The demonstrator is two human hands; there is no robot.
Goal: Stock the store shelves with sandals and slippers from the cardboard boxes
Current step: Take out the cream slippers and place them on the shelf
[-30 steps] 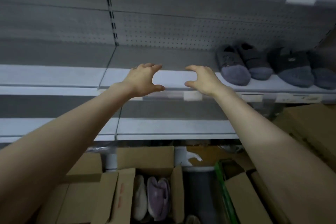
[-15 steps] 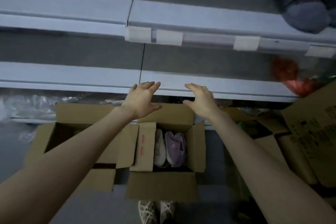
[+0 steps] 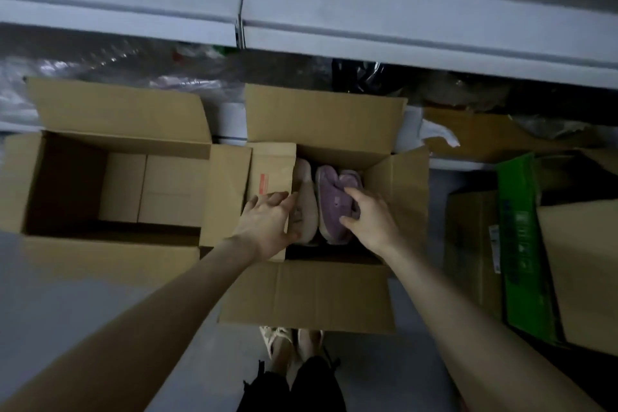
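Note:
An open cardboard box stands on the floor below me. A pale beige slipper and a purple fuzzy slipper stand side by side inside it. My left hand reaches over the box's left flap, its fingers stretched out against the beige slipper. My right hand is inside the box, with thumb and fingers curled round the purple slipper's right side. The white store shelves run across the top of the view.
A second open cardboard box with nothing in it sits to the left. A green carton and more cardboard boxes crowd the right. Plastic wrapping lies under the lowest shelf. My feet stand just behind the box.
My view has swung down from the shelves to the floor. Both hands dropped from shelf height into the box, and the right hand closed on the purple slipper.

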